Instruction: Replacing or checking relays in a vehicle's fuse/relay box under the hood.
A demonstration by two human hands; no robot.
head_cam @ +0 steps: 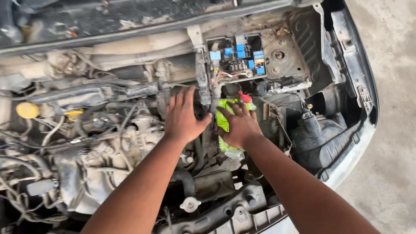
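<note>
I look down into a dusty car engine bay. My left hand point(184, 116) lies flat with fingers spread on the dark parts in the middle of the bay, holding nothing that I can see. Beside it, my right hand point(239, 125) presses down on a bright green rag or bag point(225, 122) with a red piece point(245, 97) at its top. The thumbs of both hands nearly touch. What lies under the palms is hidden.
An open fuse box point(236, 55) with blue relays sits just beyond the hands. A yellow cap point(27, 110) is at the left, a white cap point(190, 204) near the front. Hoses and wires crowd the left side. The car's front edge point(355, 143) and concrete floor point(390, 130) are at the right.
</note>
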